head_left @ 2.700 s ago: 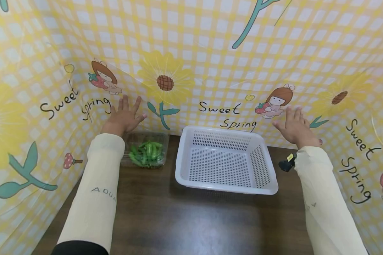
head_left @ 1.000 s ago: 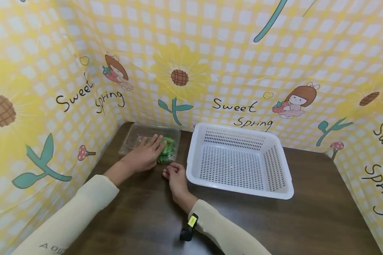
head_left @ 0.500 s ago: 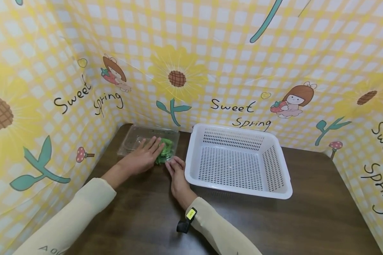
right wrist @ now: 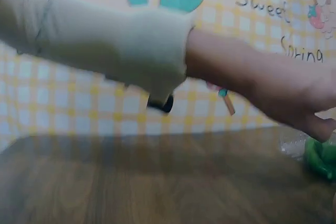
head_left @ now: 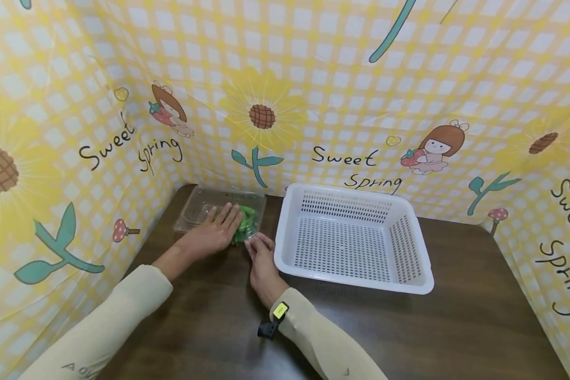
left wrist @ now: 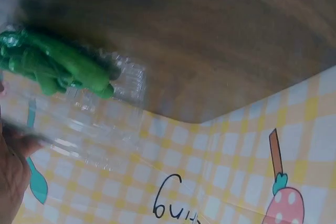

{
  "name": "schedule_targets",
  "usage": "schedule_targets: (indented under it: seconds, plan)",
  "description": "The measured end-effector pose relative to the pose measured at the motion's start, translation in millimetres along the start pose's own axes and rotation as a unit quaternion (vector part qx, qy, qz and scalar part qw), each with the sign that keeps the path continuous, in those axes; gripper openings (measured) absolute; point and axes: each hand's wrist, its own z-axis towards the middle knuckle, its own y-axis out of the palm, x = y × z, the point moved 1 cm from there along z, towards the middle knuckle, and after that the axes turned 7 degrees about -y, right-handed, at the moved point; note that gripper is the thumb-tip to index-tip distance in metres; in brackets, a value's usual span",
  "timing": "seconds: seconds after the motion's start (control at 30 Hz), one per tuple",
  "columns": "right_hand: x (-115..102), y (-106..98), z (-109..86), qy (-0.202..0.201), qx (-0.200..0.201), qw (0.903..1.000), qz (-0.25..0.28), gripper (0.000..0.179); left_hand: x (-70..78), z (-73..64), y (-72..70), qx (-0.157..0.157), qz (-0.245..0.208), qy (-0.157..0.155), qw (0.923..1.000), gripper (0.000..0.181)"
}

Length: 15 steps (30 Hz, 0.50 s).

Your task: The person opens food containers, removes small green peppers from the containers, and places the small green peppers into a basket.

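Rests straight-fingered left hand [head_left: 212, 231] across the box [head_left: 196, 209] of peppers [head_left: 247, 217] near the far left corner of the worktop [head_left: 480, 295], pinching the box's near right corner with right hand [head_left: 264, 266].

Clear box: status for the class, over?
Left hand flat on clear box. Right hand seemingly pinching near right corner. Green peppers inside, partly covered. White basket alongside, not blocking.

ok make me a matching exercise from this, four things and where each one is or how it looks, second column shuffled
Things:
1. left hand
2. perforated basket
3. green peppers
4. right hand

Places or states:
A. inside the clear plastic box
B. fingertips at the box's near right corner
C. white, on the table
D. fingers spread over the box

Pairs: 1-D, 2-C, 3-A, 4-B
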Motion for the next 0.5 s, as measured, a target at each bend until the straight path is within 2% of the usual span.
schedule_targets:
  seconds: [0.13, 0.23, 0.3, 0.37, 0.4, 0.5]
  plan:
    - [-1.5, 1.8, 3.9, 0.005, 0.014, 0.9999, -0.004, 0.020, 0.6, -0.4, 2.2, 0.011, 0.001, -0.008, 0.9999, 0.060]
    - [-1.7, 1.3, 4.1, 0.005, 0.009, 0.9999, -0.003, 0.021, -4.7, 0.0, 1.4, 0.001, -0.062, -0.016, 0.9980, 0.062]
    - [-1.5, 0.7, 3.4, 0.005, 0.008, 1.0000, 0.001, 0.021, -12.4, -1.0, 0.2, -0.017, -0.121, -0.025, 0.9922, 0.068]
    - [-1.3, 0.1, 2.7, 0.003, 0.008, 1.0000, 0.004, 0.019, -22.8, -3.8, -0.5, -0.040, -0.176, -0.040, 0.9828, 0.075]
    - [-1.3, -0.2, 2.3, 0.002, 0.010, 0.9999, 0.006, 0.018, -28.2, -5.8, 0.0, -0.054, -0.195, -0.049, 0.9780, 0.075]
    - [-2.0, -0.6, 1.5, 0.000, 0.017, 0.9997, 0.016, 0.016, -43.0, -13.1, 4.3, -0.096, -0.216, -0.072, 0.9689, 0.076]
